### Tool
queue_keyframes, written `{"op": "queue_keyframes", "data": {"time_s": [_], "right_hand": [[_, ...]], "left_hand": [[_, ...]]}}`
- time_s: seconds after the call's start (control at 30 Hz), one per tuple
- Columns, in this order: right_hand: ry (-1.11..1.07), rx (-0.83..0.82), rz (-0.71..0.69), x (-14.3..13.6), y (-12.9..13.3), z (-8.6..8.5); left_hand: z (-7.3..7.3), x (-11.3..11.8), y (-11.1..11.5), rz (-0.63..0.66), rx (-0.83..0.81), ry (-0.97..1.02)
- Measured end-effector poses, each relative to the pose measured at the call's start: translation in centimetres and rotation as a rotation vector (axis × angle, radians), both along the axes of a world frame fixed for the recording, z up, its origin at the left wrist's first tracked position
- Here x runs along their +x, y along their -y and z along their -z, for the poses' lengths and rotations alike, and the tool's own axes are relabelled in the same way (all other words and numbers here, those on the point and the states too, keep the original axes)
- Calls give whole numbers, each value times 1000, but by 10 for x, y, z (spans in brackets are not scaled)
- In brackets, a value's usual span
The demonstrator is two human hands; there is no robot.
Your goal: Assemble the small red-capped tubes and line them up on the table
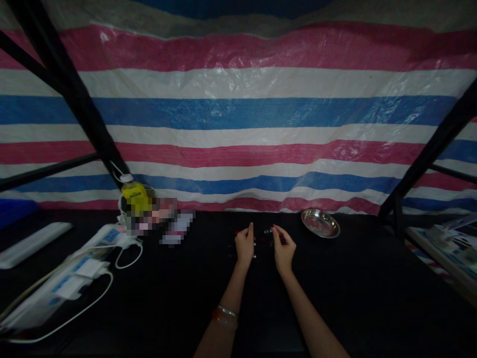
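Both hands are over the middle of the black table. My left hand [245,244] is closed around a dark item, of which only a bit of red and small shiny ends show beside the fingers; I cannot make out what it is. To its right, my right hand [283,247] pinches a small silver-and-dark piece [268,231] between thumb and fingers. Something dark with a little red lies just below that piece, too dim to name. The hands are a short way apart. Bangles [225,313] circle my left wrist.
A round metal dish [320,223] stands at the back right. On the left are power strips [89,258] with white cables, a long white bar [34,243] and a yellow bottle [136,195]. Black frame bars [428,149] and a striped sheet [261,114] border the table.
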State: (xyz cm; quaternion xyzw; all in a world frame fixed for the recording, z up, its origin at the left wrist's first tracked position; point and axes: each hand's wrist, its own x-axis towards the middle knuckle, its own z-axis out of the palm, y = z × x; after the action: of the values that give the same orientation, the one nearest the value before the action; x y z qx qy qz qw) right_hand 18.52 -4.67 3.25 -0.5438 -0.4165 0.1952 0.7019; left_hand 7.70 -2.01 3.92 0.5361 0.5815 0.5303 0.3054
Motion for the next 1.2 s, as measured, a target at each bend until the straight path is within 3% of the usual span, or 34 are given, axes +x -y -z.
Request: {"op": "queue_keyframes", "data": {"time_s": [0.13, 0.3, 0.57, 0.77, 1.03, 1.2], "right_hand": [[-48, -15, -46, 0, -3, 2], [-102, -49, -234, -3, -7, 9], [147, -74, -357, -8, -11, 25], [343, -105, -345, -8, -11, 24], [512, -194, -328, -9, -11, 26], [408, -54, -289, -6, -10, 20]], "left_hand": [[-2, -8, -2, -42, -6, -64], [-6, -25, -7, -156, -46, -155], [-9, -52, -11, -236, -155, -498], [-13, -51, -7, -331, -216, -770], [-4, -50, -6, -364, -293, -859], [-6, -49, -6, -458, -304, -810]]}}
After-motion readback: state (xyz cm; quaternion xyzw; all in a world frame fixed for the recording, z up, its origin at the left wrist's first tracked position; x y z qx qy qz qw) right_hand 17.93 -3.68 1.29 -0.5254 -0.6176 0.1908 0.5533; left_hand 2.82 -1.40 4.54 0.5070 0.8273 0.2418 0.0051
